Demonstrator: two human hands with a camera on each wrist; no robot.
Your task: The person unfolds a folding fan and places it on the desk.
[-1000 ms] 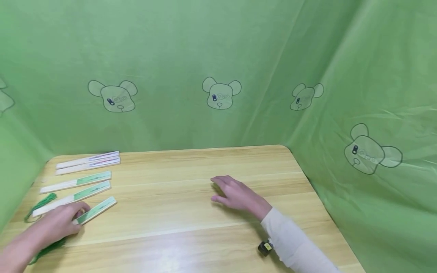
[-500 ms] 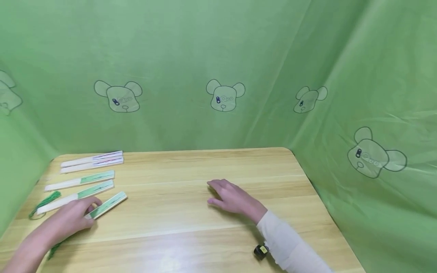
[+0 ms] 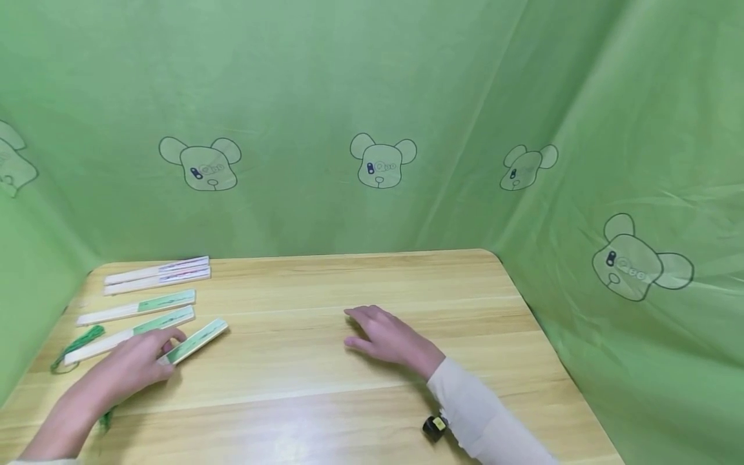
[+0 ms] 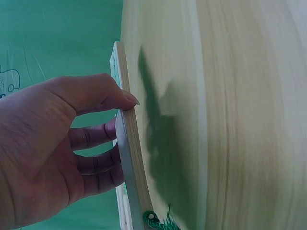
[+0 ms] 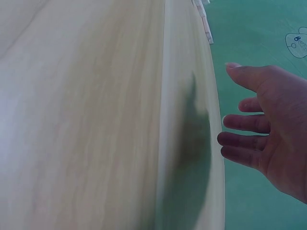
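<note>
At the left of the head view my left hand (image 3: 130,367) pinches a folded green-and-white folding fan (image 3: 199,338) between thumb and fingers. In the left wrist view this fan (image 4: 130,148) stands edge-on, off the tabletop, its shadow beside it. Its green tassel (image 4: 154,220) shows at the lower end. Behind the hand lie two more folded green fans, a nearer one (image 3: 165,319) and a farther one (image 3: 166,301). My right hand (image 3: 388,337) hovers above the middle of the table, fingers extended, holding nothing; the right wrist view shows the palm and spread thumb.
Two folded white fans with purple and red patterns (image 3: 185,274) lie at the table's back left corner. A green tassel (image 3: 87,336) lies near the left edge. Green curtains (image 3: 290,206) enclose the wooden table (image 3: 325,413). A small black device (image 3: 433,427) is at the right sleeve.
My left hand has carried the green fan to the right and slightly toward the back. The right hand has drifted a little to the left. The head view has shifted slightly.
</note>
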